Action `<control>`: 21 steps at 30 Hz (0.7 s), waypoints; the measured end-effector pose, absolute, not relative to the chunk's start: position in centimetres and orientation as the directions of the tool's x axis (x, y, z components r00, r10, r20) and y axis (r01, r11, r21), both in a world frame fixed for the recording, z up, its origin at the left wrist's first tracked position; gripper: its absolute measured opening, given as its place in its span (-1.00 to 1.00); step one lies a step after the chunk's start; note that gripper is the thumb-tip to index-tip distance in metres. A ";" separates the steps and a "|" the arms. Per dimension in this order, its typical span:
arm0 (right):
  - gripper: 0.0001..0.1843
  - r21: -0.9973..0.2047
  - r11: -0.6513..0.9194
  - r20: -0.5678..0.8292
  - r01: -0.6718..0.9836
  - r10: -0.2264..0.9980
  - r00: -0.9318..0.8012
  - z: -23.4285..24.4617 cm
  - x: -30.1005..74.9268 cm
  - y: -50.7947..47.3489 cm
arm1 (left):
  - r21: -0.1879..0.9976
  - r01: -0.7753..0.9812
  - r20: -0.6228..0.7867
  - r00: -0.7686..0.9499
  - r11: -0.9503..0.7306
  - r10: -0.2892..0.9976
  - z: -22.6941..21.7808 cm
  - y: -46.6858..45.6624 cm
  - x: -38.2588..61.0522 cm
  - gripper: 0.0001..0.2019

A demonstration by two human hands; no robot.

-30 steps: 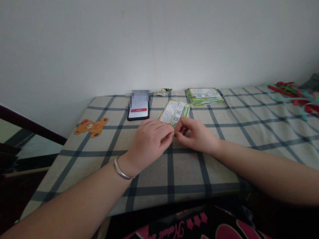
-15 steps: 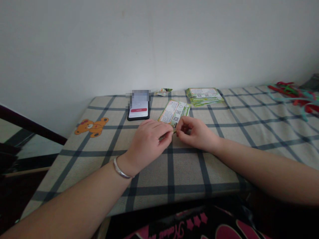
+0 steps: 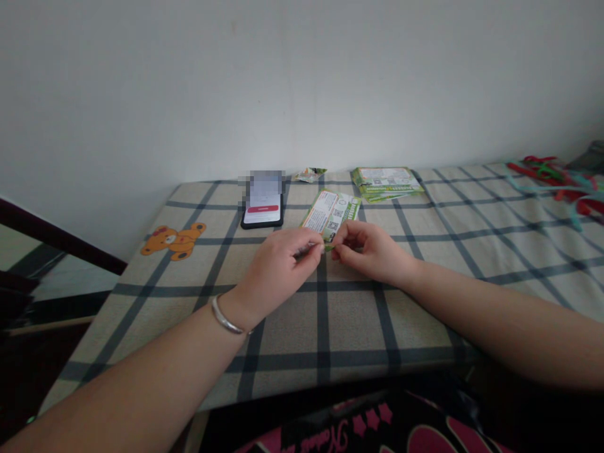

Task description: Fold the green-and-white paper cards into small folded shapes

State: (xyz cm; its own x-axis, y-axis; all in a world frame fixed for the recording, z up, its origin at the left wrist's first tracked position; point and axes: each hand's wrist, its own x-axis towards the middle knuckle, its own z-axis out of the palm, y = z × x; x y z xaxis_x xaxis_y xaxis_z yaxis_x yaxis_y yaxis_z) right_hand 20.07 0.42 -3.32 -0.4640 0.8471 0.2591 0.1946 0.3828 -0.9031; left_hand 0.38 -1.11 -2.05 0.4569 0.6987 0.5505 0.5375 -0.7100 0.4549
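Note:
A flat green-and-white printed packet (image 3: 331, 212) lies slanted on the checked tablecloth, its text and two square codes facing up. At its near edge, my left hand (image 3: 287, 261) has thumb and forefinger pinched together on a corner. A silver bangle is on that wrist. Close by on the right, my right hand (image 3: 368, 251) is closed in a pinch on the same near edge, its other fingers curled. The fingertips of both hands almost touch and cover part of that edge.
Behind the hands lie a phone (image 3: 263, 211) with a lit screen, a crumpled small wrapper (image 3: 310, 174) and a stack of similar packets (image 3: 389, 181). A bear sticker (image 3: 173, 241) is at left; red, green and pale blue strips (image 3: 561, 182) lie far right, near the wall.
My left hand has shifted slightly left and its fingers have moved, showing more of the packet's near edge between the hands. The right hand has barely moved.

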 end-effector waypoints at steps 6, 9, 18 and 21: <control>-0.97 -0.939 0.320 0.236 0.123 0.864 -0.444 -3.3 20.1 0.4 | 0.534 0.545 0.496 0.417 -0.646 0.761 -2.0 -1.1 0.4 -0.91; -0.93 -0.950 0.298 0.229 0.098 0.873 -0.432 -3.1 20.1 0.4 | 0.560 0.551 0.467 0.406 -0.618 0.785 -2.0 -1.1 0.4 -0.92; -0.85 -0.918 0.339 0.235 0.205 0.883 -0.408 -3.6 20.2 0.7 | 0.574 0.562 0.446 0.394 -0.595 0.803 -2.5 -1.0 0.1 -0.90; -0.83 -0.931 0.330 0.258 0.155 0.897 -0.360 -3.6 20.3 0.9 | 0.587 0.558 0.470 0.355 -0.587 0.808 -2.7 -0.9 -0.1 -0.84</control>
State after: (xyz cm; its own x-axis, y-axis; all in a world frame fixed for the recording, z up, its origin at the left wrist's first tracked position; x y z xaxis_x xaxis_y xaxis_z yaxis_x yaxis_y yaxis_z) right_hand 20.26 0.85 -3.60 -0.3598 0.8967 0.2579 0.1547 0.3299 -0.9312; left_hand -0.12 -0.88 -2.69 0.3552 0.8081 0.4699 0.5578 -0.5866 0.5872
